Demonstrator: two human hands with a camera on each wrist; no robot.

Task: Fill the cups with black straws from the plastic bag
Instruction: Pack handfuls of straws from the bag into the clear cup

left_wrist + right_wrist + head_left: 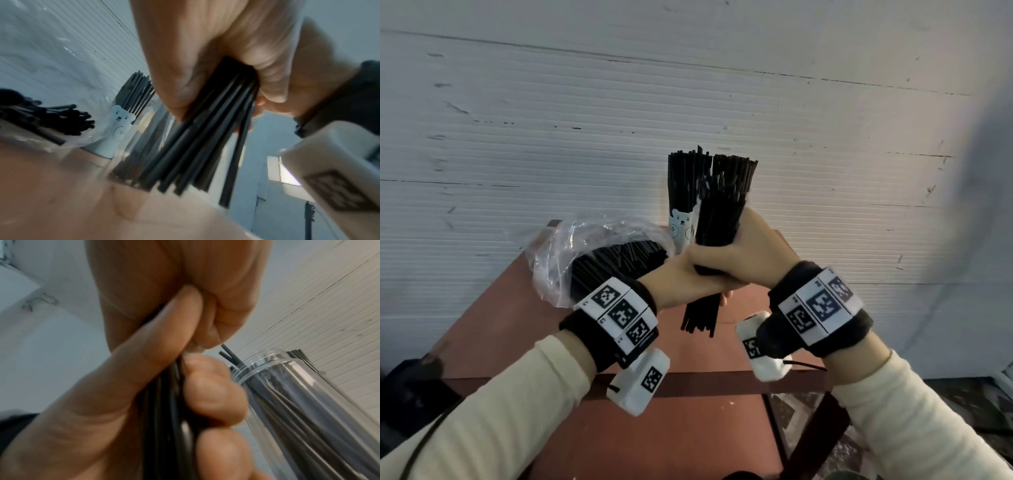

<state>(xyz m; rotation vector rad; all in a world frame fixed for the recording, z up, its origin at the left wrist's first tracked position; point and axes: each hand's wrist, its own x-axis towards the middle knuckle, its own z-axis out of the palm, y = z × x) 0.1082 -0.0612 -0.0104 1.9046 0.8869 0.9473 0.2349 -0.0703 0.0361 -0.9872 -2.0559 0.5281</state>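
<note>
Fingers point(216, 404) of the right hand point(753, 250) are curled tight round a bundle point(719, 219) of black straws, held upright above the table point(688, 428). The left hand point(681, 284) is clasped against the same bundle lower down, its fingers wrapped round the straws.

Progress, as a judgement:
- Bear cup point(681, 231): packed with straws; counts as filled.
- Clear cup point(304, 395): seen in both wrist views, holding many straws. It looks well loaded, though whether there is room for more cannot be told. In the head view it is hidden behind the hands.
- Bag point(571, 253): lies on the table to the left, mouth open, with a large stock of straws inside.
- Bundle in hand: not yet placed in any cup.

Count:
- Cups: two visible.
- Bags: one.
- Held bundles: one.
- Straws: too many and too tightly packed to count.

Remaining: seat the held bundle; any further cup is out of view.
</note>
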